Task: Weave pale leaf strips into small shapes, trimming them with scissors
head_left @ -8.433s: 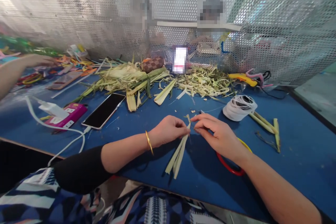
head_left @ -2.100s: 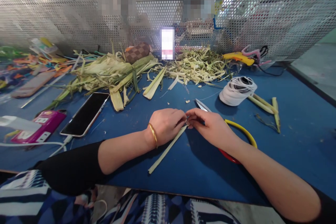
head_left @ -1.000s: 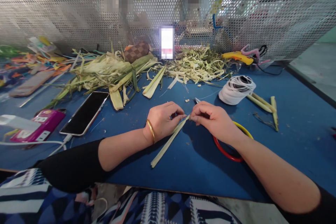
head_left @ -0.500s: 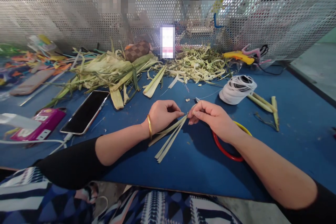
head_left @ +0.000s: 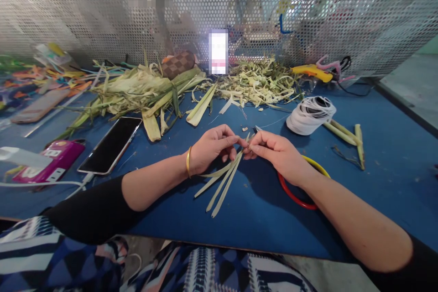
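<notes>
There it was, mid-frame: the right hand (head_left: 273,150) pinched near the gathered tops of pale leaf strips (head_left: 227,187), seemingly so the tails could fan loose toward lower centre. In from the left came the left hand (head_left: 214,146), fingers half curled at the join; whether they gripped, the view couldn't tell. Scissors (head_left: 297,203) lay beneath the right wrist, perhaps for easy reach, a white spool (head_left: 308,124) sat beyond, and upper left, a leaf heap (head_left: 137,86), likely set back for elbow room.
</notes>
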`<state>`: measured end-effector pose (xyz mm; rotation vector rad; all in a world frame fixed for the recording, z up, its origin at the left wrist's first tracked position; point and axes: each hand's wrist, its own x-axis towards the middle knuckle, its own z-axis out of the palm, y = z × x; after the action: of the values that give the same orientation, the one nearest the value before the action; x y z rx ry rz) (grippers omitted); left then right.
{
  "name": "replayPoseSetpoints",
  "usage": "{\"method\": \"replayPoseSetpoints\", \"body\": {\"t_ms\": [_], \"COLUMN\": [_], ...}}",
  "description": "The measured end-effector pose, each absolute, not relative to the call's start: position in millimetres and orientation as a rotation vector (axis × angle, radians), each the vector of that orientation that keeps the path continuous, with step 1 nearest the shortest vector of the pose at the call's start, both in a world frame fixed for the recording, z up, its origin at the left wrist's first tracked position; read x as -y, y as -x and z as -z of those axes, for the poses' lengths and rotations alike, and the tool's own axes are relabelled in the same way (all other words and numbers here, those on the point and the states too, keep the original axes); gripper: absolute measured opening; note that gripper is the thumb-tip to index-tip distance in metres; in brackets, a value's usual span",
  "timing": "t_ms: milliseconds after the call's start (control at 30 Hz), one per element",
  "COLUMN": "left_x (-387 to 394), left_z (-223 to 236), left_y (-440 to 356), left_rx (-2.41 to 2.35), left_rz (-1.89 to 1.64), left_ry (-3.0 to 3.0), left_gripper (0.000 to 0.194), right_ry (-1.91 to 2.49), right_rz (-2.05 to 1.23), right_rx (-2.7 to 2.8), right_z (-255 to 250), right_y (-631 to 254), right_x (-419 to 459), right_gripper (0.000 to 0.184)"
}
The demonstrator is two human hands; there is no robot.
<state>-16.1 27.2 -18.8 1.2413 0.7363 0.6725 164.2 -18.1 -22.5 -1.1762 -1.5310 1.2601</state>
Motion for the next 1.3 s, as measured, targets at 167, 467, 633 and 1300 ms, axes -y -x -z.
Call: {"method": "replayPoseSetpoints", "body": {"t_ms": [167, 467, 633, 1300], "left_x": [-25.0, -25.4, -25.7, -24.0], "left_z": [18.8, 19.3, 13.8, 10.9], "left_y": [13.0, 12.6, 12.1, 10.0], "left_rx": [-0.837, -0.895, -0.96, -1.059], "left_rz": [-0.627, -0.587, -0.511, -0.482], "left_ry": [-1.414, -1.532, -1.402, -1.279], "left_gripper": [0.012, 0.014, 0.014, 0.009], "right_ry": [1.17, 1.219, 1.216, 1.303], "right_rz": [-1.271, -1.218, -1.154, -1.325], "right_rx": [1.57, 1.715, 1.73, 1.536], "right_z": [25.7, 26.8, 23.7, 16.6], "right_y": [-163.7, -163.2, -164.1, -159.7], "right_x": [17.6, 17.3, 18.3, 18.5], "right_gripper": [0.013, 0.015, 0.016, 0.017]}}
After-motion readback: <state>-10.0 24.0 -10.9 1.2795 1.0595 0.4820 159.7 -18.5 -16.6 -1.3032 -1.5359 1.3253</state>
